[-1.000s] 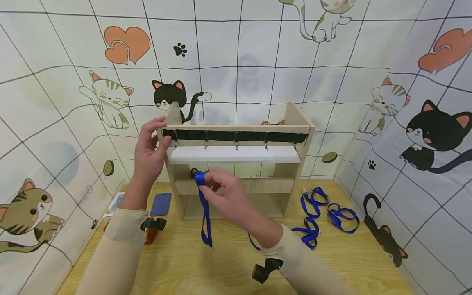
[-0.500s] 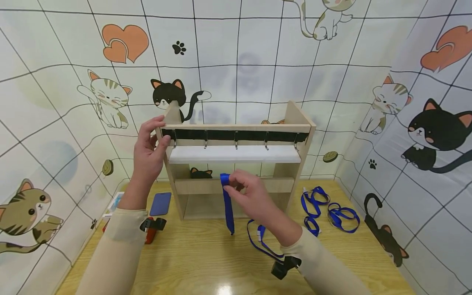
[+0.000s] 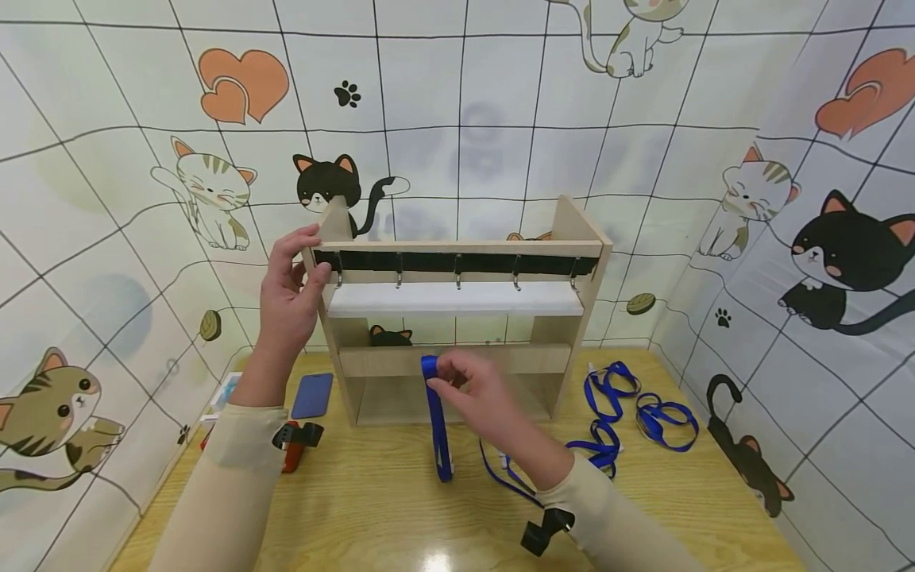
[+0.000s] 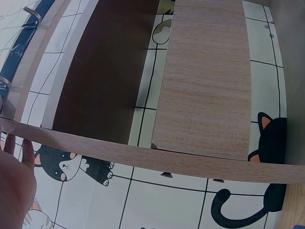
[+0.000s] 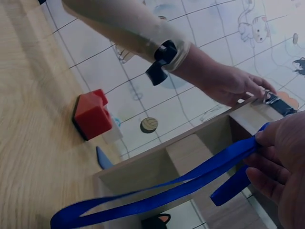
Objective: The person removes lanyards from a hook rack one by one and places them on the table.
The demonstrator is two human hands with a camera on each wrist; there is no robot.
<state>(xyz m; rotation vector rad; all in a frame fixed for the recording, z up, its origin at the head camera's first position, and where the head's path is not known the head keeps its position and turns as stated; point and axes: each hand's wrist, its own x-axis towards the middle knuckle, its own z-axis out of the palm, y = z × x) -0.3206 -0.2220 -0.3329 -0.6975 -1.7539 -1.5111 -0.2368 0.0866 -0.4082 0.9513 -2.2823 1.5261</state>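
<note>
My left hand (image 3: 291, 306) grips the upper left corner of a small wooden rack (image 3: 457, 246), thumb at the front. A dark strip (image 3: 486, 263) with several metal hooks (image 3: 458, 272) runs under the rack's top edge. My right hand (image 3: 486, 397) pinches a blue lanyard (image 3: 439, 429), which hangs as a long loop in front of the rack's lower part. In the right wrist view the lanyard (image 5: 157, 194) comes from between thumb and fingers, and a short end also sticks out below them. The hooks hold nothing.
Several more blue lanyards (image 3: 665, 421) lie coiled on the table (image 3: 357, 516) at the right, one partly behind my right forearm. A dark blue card (image 3: 312, 396) lies left of the rack. A red object (image 5: 93, 114) stands near my left forearm.
My right hand with the lanyard has moved right from near the rack's left side, then slightly down. The left hand stays on the rack's corner.
</note>
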